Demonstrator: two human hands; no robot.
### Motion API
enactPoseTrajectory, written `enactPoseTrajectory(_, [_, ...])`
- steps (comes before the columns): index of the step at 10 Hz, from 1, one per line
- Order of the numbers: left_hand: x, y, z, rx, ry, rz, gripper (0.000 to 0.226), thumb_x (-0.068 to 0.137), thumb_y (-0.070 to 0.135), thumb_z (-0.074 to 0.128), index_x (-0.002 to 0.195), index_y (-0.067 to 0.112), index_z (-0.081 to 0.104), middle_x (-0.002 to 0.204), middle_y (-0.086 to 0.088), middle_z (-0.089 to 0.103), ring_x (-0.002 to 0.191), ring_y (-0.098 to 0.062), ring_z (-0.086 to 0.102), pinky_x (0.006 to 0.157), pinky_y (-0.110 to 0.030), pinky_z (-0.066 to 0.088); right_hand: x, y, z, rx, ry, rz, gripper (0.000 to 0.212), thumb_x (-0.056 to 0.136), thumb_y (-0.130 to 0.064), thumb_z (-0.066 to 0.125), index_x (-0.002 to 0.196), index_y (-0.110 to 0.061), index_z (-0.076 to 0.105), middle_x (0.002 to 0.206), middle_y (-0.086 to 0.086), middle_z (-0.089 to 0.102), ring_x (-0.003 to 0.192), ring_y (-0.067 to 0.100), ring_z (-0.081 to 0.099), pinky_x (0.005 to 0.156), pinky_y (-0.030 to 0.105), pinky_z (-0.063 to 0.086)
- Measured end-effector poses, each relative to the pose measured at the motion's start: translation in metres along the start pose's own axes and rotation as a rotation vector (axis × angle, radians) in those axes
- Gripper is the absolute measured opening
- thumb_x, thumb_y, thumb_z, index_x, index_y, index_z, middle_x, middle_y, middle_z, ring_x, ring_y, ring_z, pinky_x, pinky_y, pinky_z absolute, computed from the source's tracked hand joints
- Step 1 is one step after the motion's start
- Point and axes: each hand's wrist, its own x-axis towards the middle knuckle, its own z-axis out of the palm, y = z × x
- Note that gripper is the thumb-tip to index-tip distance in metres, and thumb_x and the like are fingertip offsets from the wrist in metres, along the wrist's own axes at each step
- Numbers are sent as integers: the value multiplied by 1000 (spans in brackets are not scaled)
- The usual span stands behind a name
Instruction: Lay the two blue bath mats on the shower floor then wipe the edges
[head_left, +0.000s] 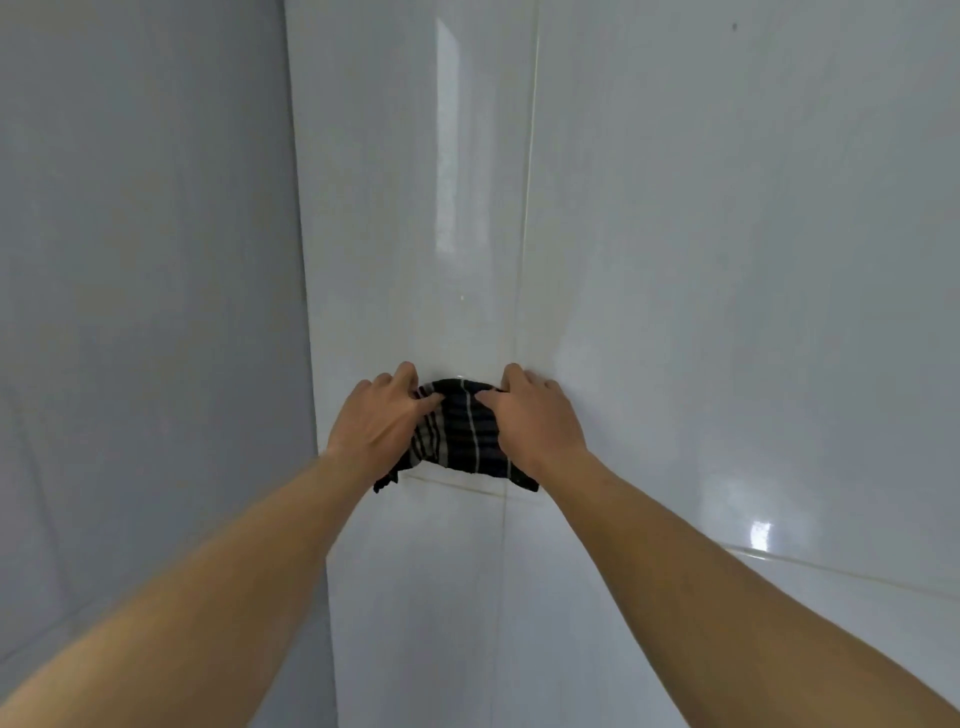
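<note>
A dark cloth with pale stripes (457, 431) is bunched against a glossy white tiled wall (727, 260), near where two grout lines cross. My left hand (376, 421) grips its left side and my right hand (535, 421) grips its right side, fingers pressed to the tile. Both forearms reach in from the bottom corners. No blue bath mats or shower floor are in view.
A vertical wall corner (304, 260) runs just left of the hands, with a duller grey wall (130, 312) beyond it. A horizontal grout line (831, 569) runs below the cloth to the right. Light glares on the tiles.
</note>
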Motion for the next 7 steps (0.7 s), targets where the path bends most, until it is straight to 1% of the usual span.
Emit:
enactPoseTrajectory(1, [-7, -1, 21, 57, 31, 39, 63, 65, 0, 83, 124, 19, 70, 95, -16, 56, 59, -29, 52, 58, -39, 43, -4, -2, 20, -126, 18, -53, 48, 78, -7, 74, 124, -14, 61, 112, 9, 53, 100, 28, 53, 84, 39, 41])
enactPoseTrajectory(2, [-22, 5, 36, 71, 32, 42, 58, 66, 6, 85, 121, 16, 70, 92, -16, 57, 61, -30, 54, 60, -40, 45, -14, -4, 38, -157, 10, -95, 50, 72, -12, 82, 120, -12, 66, 105, 10, 57, 92, 29, 56, 77, 41, 45])
enactPoseTrajectory(3, [-28, 10, 43, 79, 23, 50, 61, 65, 9, 84, 124, 13, 67, 96, -15, 58, 75, -32, 56, 63, -41, 46, -18, -7, 39, -136, -12, -120, 52, 78, -12, 77, 128, -11, 61, 111, 11, 56, 98, 30, 55, 81, 41, 44])
enactPoseTrajectory(4, [-36, 8, 46, 79, -53, 66, 70, 68, 10, 79, 135, 18, 59, 105, -11, 57, 86, -29, 55, 67, -41, 47, -20, -9, 34, -105, -33, -116, 51, 84, -11, 68, 134, -13, 55, 118, 10, 52, 105, 29, 51, 87, 40, 41])
enactPoseTrajectory(5, [-42, 11, 42, 5, -127, 61, 70, 77, 5, 68, 142, 23, 52, 115, -9, 56, 95, -28, 56, 73, -38, 47, -23, -10, 26, -73, -69, -115, 48, 88, -10, 61, 135, -16, 53, 123, 8, 49, 111, 28, 48, 92, 39, 39])
enactPoseTrajectory(6, [-41, 18, 36, -72, -178, 22, 62, 89, 5, 56, 146, 26, 45, 129, -7, 51, 106, -28, 54, 82, -36, 46, -25, -7, 22, -70, -118, -121, 37, 89, -8, 56, 126, -16, 60, 124, 8, 47, 113, 28, 47, 95, 39, 39])
enactPoseTrajectory(7, [-36, 16, 31, -126, -155, -22, 51, 90, 6, 55, 138, 24, 50, 126, -6, 55, 103, -27, 56, 76, -33, 43, -27, -8, 14, -50, -150, -117, 33, 88, -6, 55, 119, -16, 64, 123, 9, 48, 112, 30, 47, 95, 39, 39])
